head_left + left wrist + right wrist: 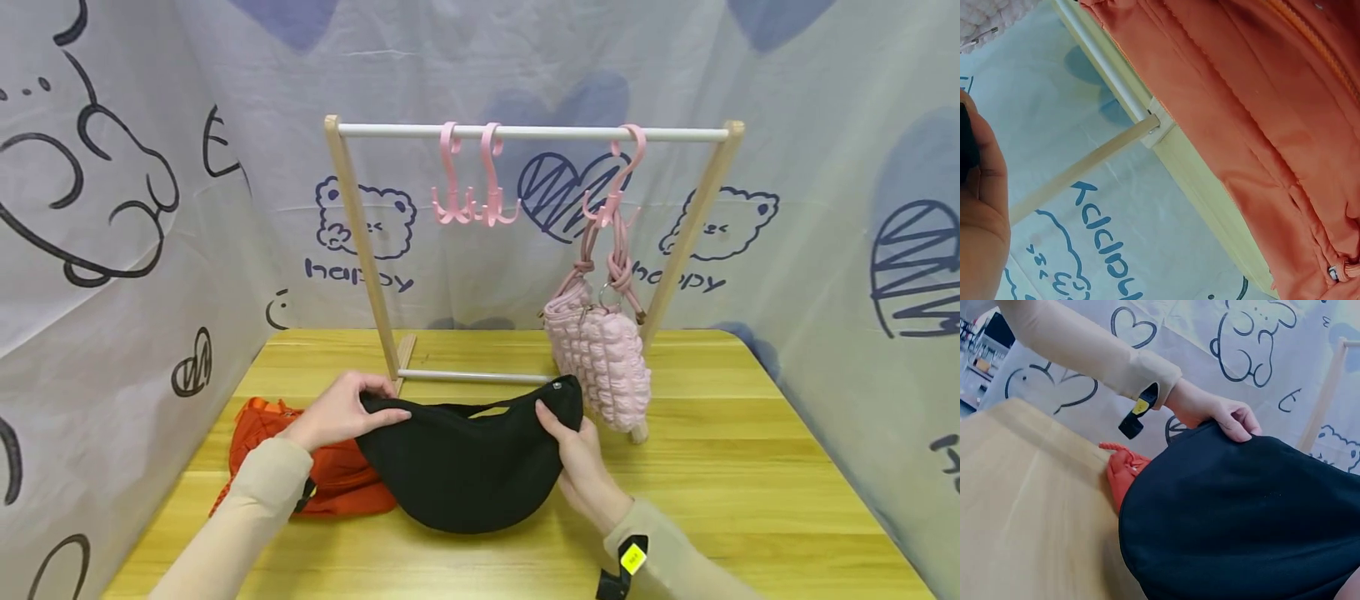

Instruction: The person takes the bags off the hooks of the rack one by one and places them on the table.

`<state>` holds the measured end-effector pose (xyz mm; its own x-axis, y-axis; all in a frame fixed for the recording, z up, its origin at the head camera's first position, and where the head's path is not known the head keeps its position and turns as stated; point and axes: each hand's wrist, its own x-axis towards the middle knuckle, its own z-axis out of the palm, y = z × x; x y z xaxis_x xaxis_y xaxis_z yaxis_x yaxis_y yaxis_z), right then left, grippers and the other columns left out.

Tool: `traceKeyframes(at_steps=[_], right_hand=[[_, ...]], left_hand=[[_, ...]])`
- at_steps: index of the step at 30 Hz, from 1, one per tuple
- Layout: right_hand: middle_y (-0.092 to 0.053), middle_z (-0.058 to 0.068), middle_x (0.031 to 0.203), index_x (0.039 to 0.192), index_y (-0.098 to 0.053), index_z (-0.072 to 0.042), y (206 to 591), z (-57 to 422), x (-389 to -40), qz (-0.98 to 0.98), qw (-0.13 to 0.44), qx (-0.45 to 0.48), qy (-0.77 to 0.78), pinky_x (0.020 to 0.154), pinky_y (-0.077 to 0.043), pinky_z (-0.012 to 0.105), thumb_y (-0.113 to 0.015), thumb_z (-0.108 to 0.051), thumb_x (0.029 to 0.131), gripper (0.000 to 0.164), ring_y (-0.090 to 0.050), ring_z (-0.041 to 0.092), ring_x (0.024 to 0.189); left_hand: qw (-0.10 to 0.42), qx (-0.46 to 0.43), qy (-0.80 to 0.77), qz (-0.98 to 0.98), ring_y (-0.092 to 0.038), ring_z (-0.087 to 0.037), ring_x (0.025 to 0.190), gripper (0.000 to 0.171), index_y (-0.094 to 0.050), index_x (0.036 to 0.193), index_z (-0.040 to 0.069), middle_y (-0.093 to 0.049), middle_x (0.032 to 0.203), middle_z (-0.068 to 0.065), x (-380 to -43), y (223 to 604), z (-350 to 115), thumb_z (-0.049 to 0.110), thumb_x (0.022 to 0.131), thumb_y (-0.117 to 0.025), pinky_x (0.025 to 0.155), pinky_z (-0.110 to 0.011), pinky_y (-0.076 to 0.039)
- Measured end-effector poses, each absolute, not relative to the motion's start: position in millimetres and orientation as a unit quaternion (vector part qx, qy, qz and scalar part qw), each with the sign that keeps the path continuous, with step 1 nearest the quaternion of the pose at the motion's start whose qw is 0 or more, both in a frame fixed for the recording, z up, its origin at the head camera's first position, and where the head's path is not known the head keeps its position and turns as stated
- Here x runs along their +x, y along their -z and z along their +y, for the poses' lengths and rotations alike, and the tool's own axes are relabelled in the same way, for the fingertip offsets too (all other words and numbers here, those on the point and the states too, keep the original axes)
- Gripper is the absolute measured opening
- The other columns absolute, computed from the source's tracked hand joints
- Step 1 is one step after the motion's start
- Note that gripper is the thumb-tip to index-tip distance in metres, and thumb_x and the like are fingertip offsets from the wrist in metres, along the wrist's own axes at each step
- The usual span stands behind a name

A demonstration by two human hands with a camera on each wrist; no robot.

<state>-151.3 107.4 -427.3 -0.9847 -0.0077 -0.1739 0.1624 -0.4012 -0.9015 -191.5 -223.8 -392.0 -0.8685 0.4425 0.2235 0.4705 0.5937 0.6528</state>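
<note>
A black crescent-shaped bag (468, 467) hangs between both hands over the near part of the table. My left hand (347, 414) pinches its upper left corner, thumb on the front face. At the upper right end, by a small metal stud, my right hand (581, 457) grips the bag with the thumb in front. The bag's strap droops behind its top edge. An orange bag (341, 479) lies on the table behind the left forearm, partly covered by the black bag. In the right wrist view the black bag (1235, 512) fills much of the frame.
A rack with wooden legs and a white top bar (540, 132) stands at the back. Two pink hooks (452, 179) hang left of its middle. A third pink hook (618, 179) carries a quilted pink bag (600, 358) at the right. Printed cloth walls surround the wooden table (720, 483).
</note>
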Motion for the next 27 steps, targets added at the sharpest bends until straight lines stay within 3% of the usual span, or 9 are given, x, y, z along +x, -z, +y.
traceKeyframes(at_steps=[10, 15, 20, 27], right_hand=[[-0.068, -0.004, 0.115, 0.142, -0.043, -0.003, 446, 119, -144, 0.509, 0.092, 0.125, 0.847, 0.093, -0.056, 0.026, -0.07, -0.023, 0.096, 0.057, -0.069, 0.01, 0.104], [-0.07, -0.006, 0.108, 0.141, -0.043, -0.002, 457, 127, -141, 0.505, 0.102, 0.15, 0.844, 0.091, -0.056, 0.025, -0.068, -0.022, 0.097, 0.054, -0.07, 0.009, 0.1], [-0.07, -0.008, 0.106, 0.141, -0.044, -0.002, 463, 137, -138, 0.51, 0.096, 0.167, 0.839, 0.089, -0.056, 0.023, -0.067, -0.019, 0.097, 0.052, -0.069, 0.007, 0.097], [-0.067, -0.003, 0.113, 0.143, -0.042, 0.003, 470, 151, -135, 0.547, 0.096, 0.178, 0.813, 0.089, -0.055, 0.023, -0.066, -0.016, 0.097, 0.055, -0.067, 0.006, 0.097]], left_hand=[[-0.021, -0.268, 0.321, -0.908, -0.06, -0.007, 0.08, 0.009, -0.071, 0.087, 0.028, -0.068, 0.085, 0.012, -195, 403, -211, 0.035, 0.091, -0.075, 0.081, -0.026, -0.051], [-0.037, -0.268, 0.294, -0.917, -0.062, -0.008, 0.087, 0.01, -0.073, 0.093, 0.028, -0.07, 0.091, 0.013, -196, 409, -200, 0.038, 0.094, -0.071, 0.086, -0.032, -0.052], [-0.019, -0.27, 0.267, -0.925, -0.065, -0.007, 0.088, 0.013, -0.072, 0.098, 0.026, -0.072, 0.092, 0.012, -199, 418, -188, 0.039, 0.095, -0.069, 0.086, -0.034, -0.054], [-0.01, -0.283, 0.246, -0.927, -0.066, -0.007, 0.089, 0.009, -0.071, 0.096, 0.025, -0.072, 0.093, 0.012, -201, 432, -172, 0.034, 0.096, -0.069, 0.086, -0.033, -0.055]])
